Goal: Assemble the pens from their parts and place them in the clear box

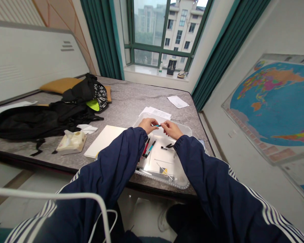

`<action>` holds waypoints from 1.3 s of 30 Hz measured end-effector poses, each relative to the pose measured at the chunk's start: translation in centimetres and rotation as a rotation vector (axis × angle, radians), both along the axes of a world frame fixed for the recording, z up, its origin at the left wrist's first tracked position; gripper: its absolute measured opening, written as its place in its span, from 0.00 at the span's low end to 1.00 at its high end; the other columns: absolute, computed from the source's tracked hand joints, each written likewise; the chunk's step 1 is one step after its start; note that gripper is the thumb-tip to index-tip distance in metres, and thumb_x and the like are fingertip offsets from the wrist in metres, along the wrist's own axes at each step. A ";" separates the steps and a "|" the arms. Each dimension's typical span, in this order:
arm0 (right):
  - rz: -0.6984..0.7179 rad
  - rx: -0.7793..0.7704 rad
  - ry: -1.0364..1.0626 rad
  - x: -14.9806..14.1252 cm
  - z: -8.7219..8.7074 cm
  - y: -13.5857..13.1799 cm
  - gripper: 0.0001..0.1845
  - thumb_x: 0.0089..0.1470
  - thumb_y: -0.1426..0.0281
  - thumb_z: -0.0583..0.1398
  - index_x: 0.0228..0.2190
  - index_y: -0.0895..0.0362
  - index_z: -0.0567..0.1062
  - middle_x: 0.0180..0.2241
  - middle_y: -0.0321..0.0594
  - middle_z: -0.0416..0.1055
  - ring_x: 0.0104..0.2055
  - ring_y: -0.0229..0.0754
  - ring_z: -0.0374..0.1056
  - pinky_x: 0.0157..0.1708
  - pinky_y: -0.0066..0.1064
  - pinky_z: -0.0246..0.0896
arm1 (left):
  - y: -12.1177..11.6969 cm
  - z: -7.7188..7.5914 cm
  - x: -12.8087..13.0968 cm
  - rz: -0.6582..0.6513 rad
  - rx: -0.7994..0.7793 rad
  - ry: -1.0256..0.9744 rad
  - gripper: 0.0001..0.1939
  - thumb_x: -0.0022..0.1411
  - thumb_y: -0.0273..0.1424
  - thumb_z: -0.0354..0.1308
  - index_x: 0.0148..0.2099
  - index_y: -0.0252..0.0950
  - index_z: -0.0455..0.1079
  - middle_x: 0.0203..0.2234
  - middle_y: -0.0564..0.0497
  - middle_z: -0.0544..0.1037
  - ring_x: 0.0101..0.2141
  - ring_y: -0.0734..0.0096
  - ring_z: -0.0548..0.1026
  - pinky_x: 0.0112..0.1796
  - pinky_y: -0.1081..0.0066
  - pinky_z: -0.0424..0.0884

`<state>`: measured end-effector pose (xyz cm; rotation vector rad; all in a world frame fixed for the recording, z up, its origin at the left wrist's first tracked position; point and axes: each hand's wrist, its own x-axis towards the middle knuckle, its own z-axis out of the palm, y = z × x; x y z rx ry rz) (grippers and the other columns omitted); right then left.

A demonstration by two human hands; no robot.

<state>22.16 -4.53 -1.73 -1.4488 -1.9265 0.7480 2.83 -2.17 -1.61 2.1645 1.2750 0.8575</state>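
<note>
My left hand (148,126) is closed in a pinch on one end of a small teal and black pen (156,126). My right hand (171,129) has its fingers closed on the pen's other end. Both hands are above the far half of a clear plastic bin (185,182). Inside the bin, a red pen (146,147) and a teal pen (150,149) lie side by side below my left hand. Small black pen parts (167,146) are under my right forearm. Thin white sticks (164,171) lie near the bin's front.
The bin stands on a grey mattress (131,92). Left of it are a white board or pad (101,140), a tissue pack (72,141) and a black backpack (35,118). Paper sheets (157,112) lie behind the bin. A white cable-like tube (73,195) crosses the lower left.
</note>
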 end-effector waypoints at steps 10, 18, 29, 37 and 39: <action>0.004 0.047 0.006 0.1 0.2 0.0 0.25 0.62 0.54 0.53 0.25 0.59 0.73 0.20 0.39 0.73 0.18 0.32 0.66 0.21 0.21 0.61 | 0.2 0.0 -0.1 -0.013 0.030 -0.066 0.12 0.53 0.30 0.65 0.42 0.36 0.76 0.34 0.49 0.81 0.36 0.69 0.77 0.43 0.69 0.71; -0.028 0.107 0.052 0.1 0.6 0.0 0.11 0.55 0.64 0.60 0.38 0.58 0.75 0.26 0.38 0.74 0.23 0.35 0.68 0.26 0.25 0.65 | 0.3 -0.3 -0.3 0.065 0.011 0.021 0.09 0.52 0.30 0.66 0.38 0.37 0.77 0.34 0.49 0.81 0.33 0.68 0.77 0.41 0.68 0.71; -0.071 0.126 0.264 0.1 0.9 0.1 0.20 0.54 0.53 0.60 0.27 0.57 0.69 0.23 0.38 0.72 0.20 0.34 0.65 0.17 0.23 0.60 | 0.1 -1.4 -0.1 -0.153 -0.226 0.049 0.15 0.51 0.28 0.64 0.43 0.35 0.76 0.25 0.53 0.80 0.26 0.72 0.77 0.35 0.71 0.73; 0.023 0.036 0.304 0.0 0.8 -0.1 0.20 0.50 0.53 0.63 0.28 0.58 0.70 0.20 0.35 0.70 0.17 0.33 0.62 0.15 0.22 0.57 | 0.4 -0.7 -0.3 -0.057 -0.024 -0.041 0.13 0.55 0.36 0.63 0.42 0.35 0.77 0.29 0.51 0.80 0.29 0.71 0.75 0.36 0.71 0.70; 0.077 -0.056 0.272 0.0 0.5 0.0 0.19 0.49 0.54 0.63 0.28 0.59 0.70 0.21 0.37 0.71 0.19 0.33 0.64 0.16 0.22 0.59 | 0.5 -0.6 -0.5 -0.060 0.033 -0.040 0.15 0.53 0.36 0.65 0.43 0.36 0.76 0.30 0.51 0.80 0.31 0.70 0.75 0.38 0.69 0.70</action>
